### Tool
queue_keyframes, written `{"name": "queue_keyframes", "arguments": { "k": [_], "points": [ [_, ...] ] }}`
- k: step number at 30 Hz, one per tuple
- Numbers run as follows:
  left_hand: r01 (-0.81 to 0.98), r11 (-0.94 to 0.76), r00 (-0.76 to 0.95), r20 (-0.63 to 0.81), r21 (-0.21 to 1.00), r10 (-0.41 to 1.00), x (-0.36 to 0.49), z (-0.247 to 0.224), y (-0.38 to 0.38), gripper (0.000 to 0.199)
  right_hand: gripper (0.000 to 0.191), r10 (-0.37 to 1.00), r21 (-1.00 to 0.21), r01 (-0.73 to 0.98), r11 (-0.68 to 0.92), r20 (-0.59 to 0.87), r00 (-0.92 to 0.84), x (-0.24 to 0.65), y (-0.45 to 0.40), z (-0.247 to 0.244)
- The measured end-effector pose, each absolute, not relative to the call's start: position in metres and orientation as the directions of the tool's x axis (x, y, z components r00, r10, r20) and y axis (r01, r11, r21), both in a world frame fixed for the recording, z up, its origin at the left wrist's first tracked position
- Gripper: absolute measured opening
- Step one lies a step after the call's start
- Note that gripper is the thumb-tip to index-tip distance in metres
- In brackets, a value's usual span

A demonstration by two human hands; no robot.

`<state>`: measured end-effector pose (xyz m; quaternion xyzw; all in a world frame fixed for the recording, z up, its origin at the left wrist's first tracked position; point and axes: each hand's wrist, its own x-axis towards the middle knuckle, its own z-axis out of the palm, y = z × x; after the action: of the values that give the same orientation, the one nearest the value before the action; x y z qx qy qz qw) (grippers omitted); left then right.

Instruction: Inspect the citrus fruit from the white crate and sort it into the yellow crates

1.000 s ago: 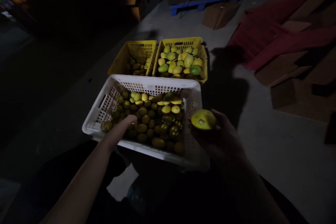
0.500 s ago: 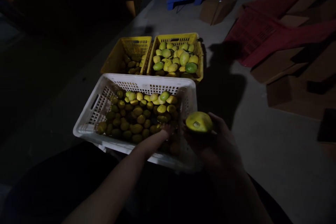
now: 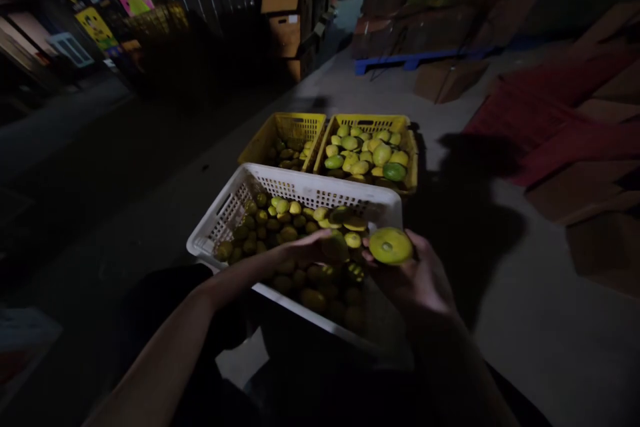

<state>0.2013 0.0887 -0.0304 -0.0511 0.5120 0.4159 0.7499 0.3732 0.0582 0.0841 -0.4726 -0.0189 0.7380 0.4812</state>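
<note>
My right hand (image 3: 425, 273) is closed around a yellow-green citrus fruit (image 3: 390, 246), its round stem or blossom mark facing up, at the right side of the white plastic crate (image 3: 220, 220). Over the crate's middle, my left hand (image 3: 313, 248) has its fingers around a darker green citrus fruit (image 3: 335, 247), partly in shadow. Many yellow and green citrus fruits (image 3: 289, 233) lie in the white crate below both hands. The crate's near right part is dark and hard to make out.
Behind the white crate stand a yellow crate (image 3: 413, 157) heaped with citrus fruits and another yellow crate (image 3: 255, 140) holding fewer. Cardboard boxes (image 3: 600, 190) and red plastic crates (image 3: 525, 120) are at right. A blue pallet (image 3: 385, 63) with stacked boxes stands farther back.
My left hand has risen from the fruits in the white crate with a green citrus fruit. My right hand still holds its fruit. The view has tilted up and swung left.
</note>
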Motion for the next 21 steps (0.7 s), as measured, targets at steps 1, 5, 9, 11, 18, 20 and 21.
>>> {"name": "queue_keyframes", "arguments": {
  "k": [1,5,9,11,18,20,21],
  "points": [
    [-0.670,0.664,0.204,-0.778,0.332,0.594,0.187,-0.016,0.086,0.043,0.025,0.730,-0.485,-0.694,-0.533,-0.678,-0.087,0.370,0.058,0.084],
    [-0.772,0.556,0.334,-0.547,0.308,0.767,0.137,0.031,0.066,0.049,0.030,0.748,-0.501,-0.655,-0.566,-0.646,-0.152,0.358,0.056,0.079],
    [-0.898,0.339,0.176,-0.477,0.282,0.861,0.113,0.050,0.046,0.038,0.030,0.787,-0.583,-0.576,-0.573,-0.586,-0.191,0.347,0.051,0.071],
    [-0.919,0.277,0.116,-0.481,0.279,0.869,0.109,0.053,0.043,0.035,0.023,0.798,-0.586,-0.590,-0.555,-0.574,-0.181,0.340,0.049,0.069],
    [-0.940,0.239,0.097,-0.480,0.245,0.872,0.124,0.065,0.037,0.022,0.005,0.882,-0.526,-0.769,-0.364,-0.460,-0.102,0.308,0.033,0.081],
    [-0.935,0.253,0.098,-0.504,0.249,0.858,0.129,0.066,0.034,0.025,0.003,0.889,-0.502,-0.793,-0.345,-0.446,-0.105,0.300,0.030,0.084],
    [-0.935,0.252,0.091,-0.518,0.249,0.850,0.131,0.065,0.032,0.026,0.002,0.890,-0.488,-0.795,-0.361,-0.435,-0.137,0.297,0.029,0.085]
  ]
}}
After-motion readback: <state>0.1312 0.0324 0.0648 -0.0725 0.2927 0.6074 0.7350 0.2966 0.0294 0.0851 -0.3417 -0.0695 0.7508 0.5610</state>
